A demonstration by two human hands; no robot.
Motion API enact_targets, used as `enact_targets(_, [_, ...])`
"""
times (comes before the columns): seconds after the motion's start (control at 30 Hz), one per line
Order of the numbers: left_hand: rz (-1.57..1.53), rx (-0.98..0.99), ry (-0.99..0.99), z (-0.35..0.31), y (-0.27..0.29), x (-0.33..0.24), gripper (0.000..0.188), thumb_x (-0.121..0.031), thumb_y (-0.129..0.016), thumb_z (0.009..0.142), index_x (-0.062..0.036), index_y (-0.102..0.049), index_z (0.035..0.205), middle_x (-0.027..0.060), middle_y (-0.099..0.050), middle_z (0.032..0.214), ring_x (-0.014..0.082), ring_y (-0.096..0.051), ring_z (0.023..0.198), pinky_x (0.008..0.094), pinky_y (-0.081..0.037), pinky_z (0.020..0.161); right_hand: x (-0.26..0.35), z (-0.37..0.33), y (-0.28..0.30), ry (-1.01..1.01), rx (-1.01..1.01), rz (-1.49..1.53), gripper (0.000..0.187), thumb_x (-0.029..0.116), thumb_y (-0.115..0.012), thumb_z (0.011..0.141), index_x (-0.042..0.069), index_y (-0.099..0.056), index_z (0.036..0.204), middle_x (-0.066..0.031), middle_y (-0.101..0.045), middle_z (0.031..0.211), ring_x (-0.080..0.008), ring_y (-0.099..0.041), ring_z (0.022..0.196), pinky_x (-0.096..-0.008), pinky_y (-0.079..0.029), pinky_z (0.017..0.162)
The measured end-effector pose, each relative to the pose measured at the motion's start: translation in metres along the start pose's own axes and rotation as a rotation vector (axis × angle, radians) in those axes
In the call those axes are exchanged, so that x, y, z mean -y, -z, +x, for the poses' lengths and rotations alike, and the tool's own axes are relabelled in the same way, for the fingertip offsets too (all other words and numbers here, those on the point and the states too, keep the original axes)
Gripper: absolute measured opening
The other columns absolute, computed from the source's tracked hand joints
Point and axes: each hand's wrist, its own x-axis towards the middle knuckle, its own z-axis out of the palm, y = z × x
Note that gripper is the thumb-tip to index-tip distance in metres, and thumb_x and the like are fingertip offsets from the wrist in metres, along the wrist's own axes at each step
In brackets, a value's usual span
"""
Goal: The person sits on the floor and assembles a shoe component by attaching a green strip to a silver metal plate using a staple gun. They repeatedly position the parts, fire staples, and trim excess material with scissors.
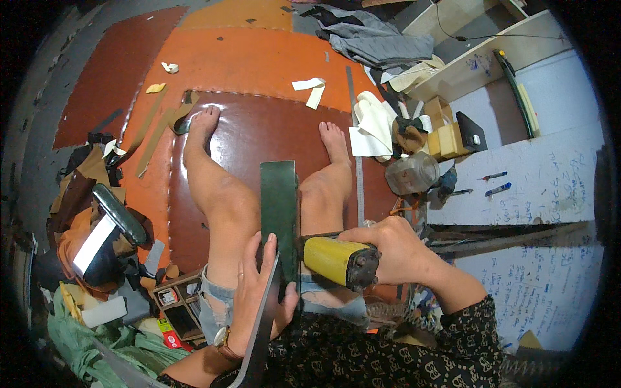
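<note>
A long dark-green covered panel stands across my lap between my knees. My left hand grips it, fingers along its face and thumb near its lower edge. At the panel's right side, my right hand is wrapped round a yellow-and-black staple gun. The gun's nose points left and meets or nearly meets the panel; the exact contact is hidden. A curved grey strip passes in front of my left wrist toward the lower left.
A steel ruler, glass jar, yellow block and pens lie to the right. On the left are fabric scraps, a dark oblong object, a compartmented wooden box and green cloth.
</note>
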Motion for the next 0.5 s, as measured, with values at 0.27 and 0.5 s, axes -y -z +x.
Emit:
enact_targets(0.27, [-0.002, 0.019, 0.02, 0.003, 0.0, -0.002, 0.095, -0.006, -0.076, 0.081, 0.0023, -0.03, 0.164, 0.0326, -0.035, 0.158, 0.056, -0.047, 0.138, 0.0556, -0.044, 0.116, -0.002, 0.0, 0.003, -0.012, 0.015, -0.044, 0.044, 0.028, -0.085, 0.073, 0.014, -0.081, 0.115, -0.0195, -0.078, 0.086, -0.04, -0.077, 0.081, -0.0488, -0.062, 0.079])
enact_targets(0.5, [0.028, 0.064, 0.02, -0.001, 0.004, 0.0, 0.099, -0.009, -0.079, 0.081, 0.0028, -0.028, 0.165, 0.034, -0.032, 0.16, 0.0572, -0.042, 0.143, 0.0564, -0.042, 0.118, -0.028, -0.039, -0.002, 0.021, -0.183, 0.408, 0.057, 0.018, -0.088, 0.073, 0.009, -0.078, 0.128, -0.0199, -0.08, 0.102, -0.0346, -0.08, 0.095, -0.0388, -0.062, 0.086])
